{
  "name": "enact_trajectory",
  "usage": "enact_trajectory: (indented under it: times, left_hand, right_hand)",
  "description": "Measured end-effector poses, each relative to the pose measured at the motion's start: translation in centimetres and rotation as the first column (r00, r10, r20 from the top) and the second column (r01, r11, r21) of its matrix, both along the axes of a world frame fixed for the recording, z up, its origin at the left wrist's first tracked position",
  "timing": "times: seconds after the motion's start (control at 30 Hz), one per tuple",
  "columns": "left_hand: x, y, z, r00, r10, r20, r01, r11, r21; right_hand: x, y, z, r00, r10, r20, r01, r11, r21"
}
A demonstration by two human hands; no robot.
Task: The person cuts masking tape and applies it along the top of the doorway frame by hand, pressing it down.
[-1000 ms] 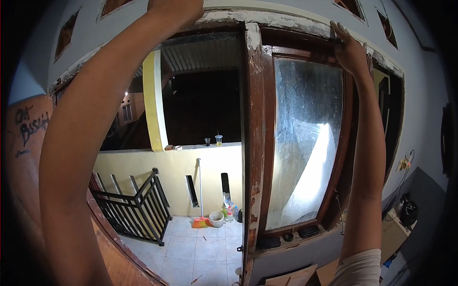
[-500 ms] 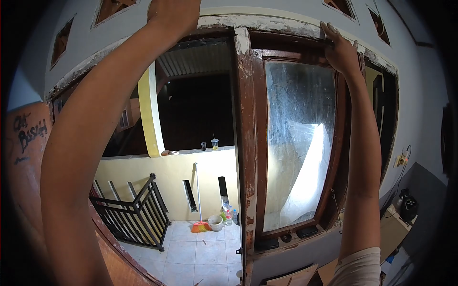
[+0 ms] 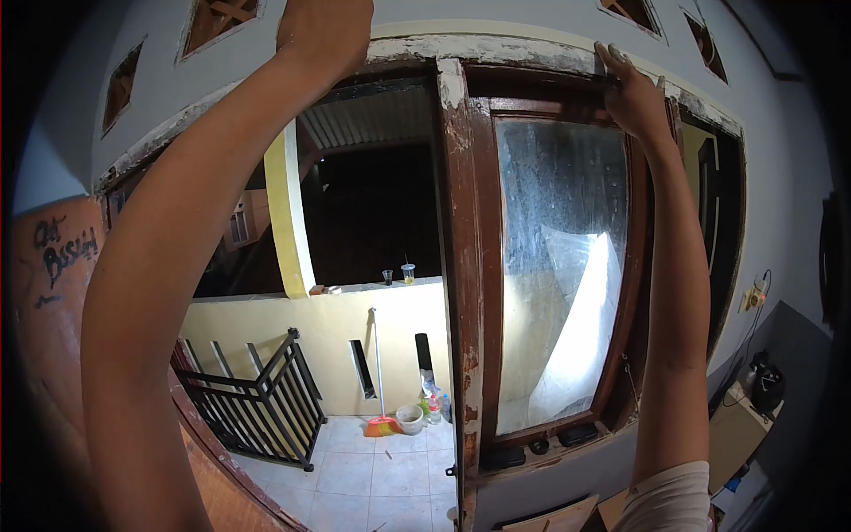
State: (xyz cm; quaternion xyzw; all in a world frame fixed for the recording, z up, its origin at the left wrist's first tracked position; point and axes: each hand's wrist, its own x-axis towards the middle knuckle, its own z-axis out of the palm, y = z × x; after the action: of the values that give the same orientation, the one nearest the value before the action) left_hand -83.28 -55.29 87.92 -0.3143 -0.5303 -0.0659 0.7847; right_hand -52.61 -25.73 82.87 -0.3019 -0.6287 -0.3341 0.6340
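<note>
My left hand is raised at the top edge, in front of the wall above the doorway. Its fingers are out of sight. My right hand reaches up to the top beam over the window, its fingers spread against the beam and the wall. The beam's white paint is patchy and peeling. A thin cream strip runs along the beam's upper edge between my hands; whether either hand grips it, I cannot tell. Below my right hand is a brown-framed window with smeared glass.
Through the doorway are a black metal railing, an orange broom, a pail and bottles. Two cups stand on the low wall. Small dark objects lie on the window sill. An orange door leaf is at left.
The view has shifted slightly, so the doorway and window sit a little lower and further right. Both hands keep nearly the same raised positions.
</note>
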Motion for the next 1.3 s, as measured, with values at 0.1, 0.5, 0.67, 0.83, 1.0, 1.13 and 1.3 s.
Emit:
enact_trajectory:
  times: [0.1,0.5,0.67,0.83,1.0,1.13,1.3]
  left_hand:
    - [0.2,-0.1,-0.1,1.000,0.001,0.030,0.000,1.000,-0.013]
    - [-0.5,0.1,-0.4,0.999,-0.033,-0.021,0.032,0.999,-0.010]
    - [-0.3,-0.1,-0.5,1.000,-0.006,-0.012,0.006,1.000,-0.014]
    - [0.0,0.0,-0.6,1.000,0.000,0.002,0.000,1.000,-0.030]
    - [-0.9,0.2,-0.2,0.998,-0.025,-0.053,0.023,0.999,-0.037]
    - [-1.1,-0.1,0.1,0.999,-0.045,-0.009,0.045,0.999,-0.019]
    - [-1.4,0.1,-0.1,0.998,-0.057,-0.037,0.057,0.998,0.000]
  right_hand:
    - [-0.2,0.2,0.0,1.000,-0.010,-0.002,0.010,1.000,0.004]
    - [-0.2,-1.4,-0.4,1.000,-0.013,-0.012,0.012,0.994,-0.104]
    - [-0.5,-1.4,-0.5,0.999,-0.034,-0.010,0.033,0.996,-0.080]
    - [-0.9,-2.3,-0.8,0.993,-0.112,-0.026,0.110,0.991,-0.071]
    - [-1.6,-2.2,-0.9,0.991,-0.127,-0.049,0.124,0.990,-0.062]
    - [-1.2,-3.1,-0.8,0.993,-0.113,-0.036,0.109,0.989,-0.102]
    - [-1.1,-3.9,-0.7,0.993,-0.115,-0.005,0.112,0.976,-0.187]
